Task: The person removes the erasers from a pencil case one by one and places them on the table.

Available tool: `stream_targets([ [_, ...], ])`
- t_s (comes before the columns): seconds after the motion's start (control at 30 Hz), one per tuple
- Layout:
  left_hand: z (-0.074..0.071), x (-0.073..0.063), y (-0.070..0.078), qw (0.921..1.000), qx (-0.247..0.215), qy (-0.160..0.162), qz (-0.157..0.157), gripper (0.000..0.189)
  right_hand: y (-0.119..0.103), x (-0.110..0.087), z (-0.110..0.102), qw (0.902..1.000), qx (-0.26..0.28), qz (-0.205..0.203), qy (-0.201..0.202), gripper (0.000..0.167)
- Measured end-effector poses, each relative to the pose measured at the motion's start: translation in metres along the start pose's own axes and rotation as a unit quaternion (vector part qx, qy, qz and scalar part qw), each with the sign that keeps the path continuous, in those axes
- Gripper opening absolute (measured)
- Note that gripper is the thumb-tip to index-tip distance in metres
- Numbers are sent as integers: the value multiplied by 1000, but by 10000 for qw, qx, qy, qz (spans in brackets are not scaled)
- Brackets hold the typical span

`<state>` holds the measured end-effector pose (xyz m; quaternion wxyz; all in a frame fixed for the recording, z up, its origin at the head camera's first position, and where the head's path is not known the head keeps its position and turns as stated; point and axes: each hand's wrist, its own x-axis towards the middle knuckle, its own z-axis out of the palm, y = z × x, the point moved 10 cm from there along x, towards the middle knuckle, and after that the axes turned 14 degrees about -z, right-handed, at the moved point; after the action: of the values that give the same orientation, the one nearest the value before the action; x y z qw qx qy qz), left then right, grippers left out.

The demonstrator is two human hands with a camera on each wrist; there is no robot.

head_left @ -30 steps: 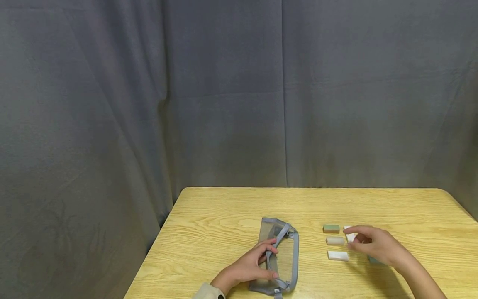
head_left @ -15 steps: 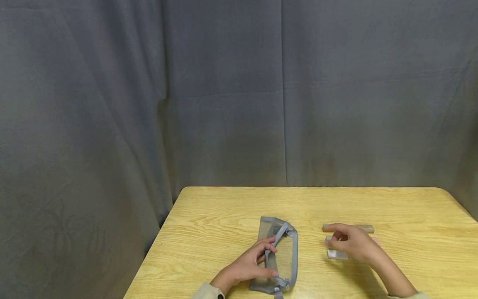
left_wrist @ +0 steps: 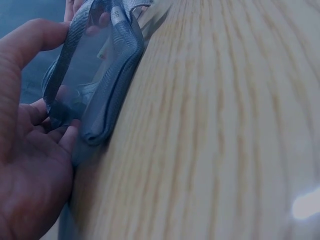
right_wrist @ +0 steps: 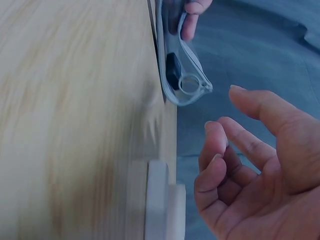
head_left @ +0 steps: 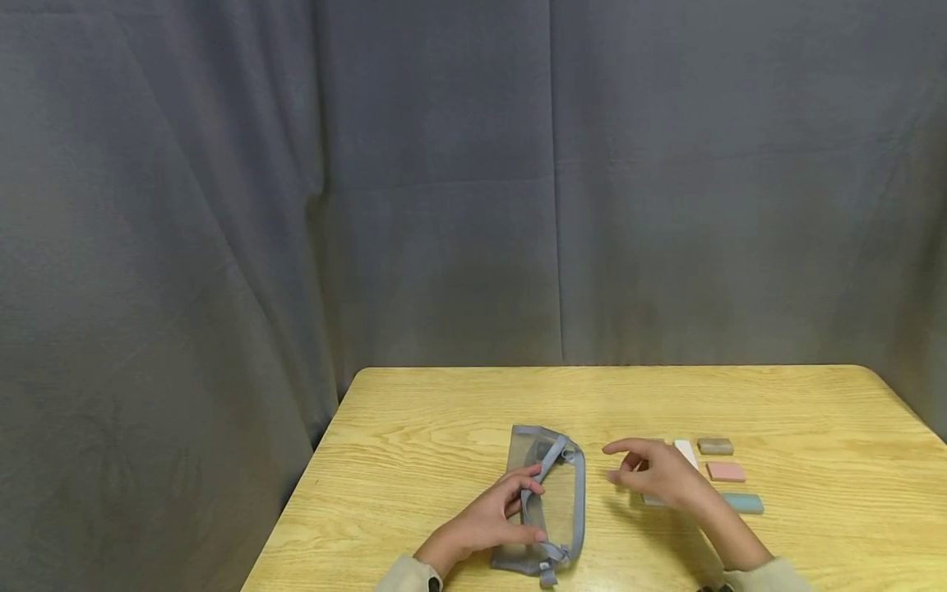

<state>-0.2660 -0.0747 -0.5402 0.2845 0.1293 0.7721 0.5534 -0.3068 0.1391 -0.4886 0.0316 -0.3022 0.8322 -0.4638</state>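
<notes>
A grey see-through zip pouch (head_left: 579, 503) lies on the table with its mouth spread. My left hand (head_left: 484, 516) holds the edge of that mouth, fingers and thumb at its two ends, as the left wrist view also shows. Inside the pouch a dark item (right_wrist: 173, 70) sits near a ring (right_wrist: 190, 84). To the pouch's right, my right hand (head_left: 654, 473) hovers with thumb and forefinger apart and nothing between them. Beneath and behind it are small rectangular blocks, among them a white block (head_left: 686, 452); the hand partly hides some.
Right of my right hand lie a tan block (head_left: 715, 446), a pink block (head_left: 726, 472) and a blue-green block (head_left: 743, 503). The wooden table (head_left: 444, 403) ends at a grey curtain (head_left: 444, 247) behind.
My right hand has moved left across the blocks toward the pouch, uncovering the tan, pink and blue-green ones. The left hand keeps its hold on the pouch.
</notes>
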Motion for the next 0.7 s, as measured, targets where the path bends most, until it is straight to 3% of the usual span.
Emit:
stream_targets([
  [0.23, -2, 1, -2, 9999, -155, 45, -19, 51, 3, 10, 14, 9993, 296, 230, 37, 43],
  [0.4, 0, 0, 0, 9989, -439, -112, 127, 52, 3, 18, 23, 9991, 359, 225, 48, 42],
  [0.7, 1, -1, 0, 9988, -466, -153, 79, 54, 6, 32, 37, 9989, -94, 425, 184, 40],
])
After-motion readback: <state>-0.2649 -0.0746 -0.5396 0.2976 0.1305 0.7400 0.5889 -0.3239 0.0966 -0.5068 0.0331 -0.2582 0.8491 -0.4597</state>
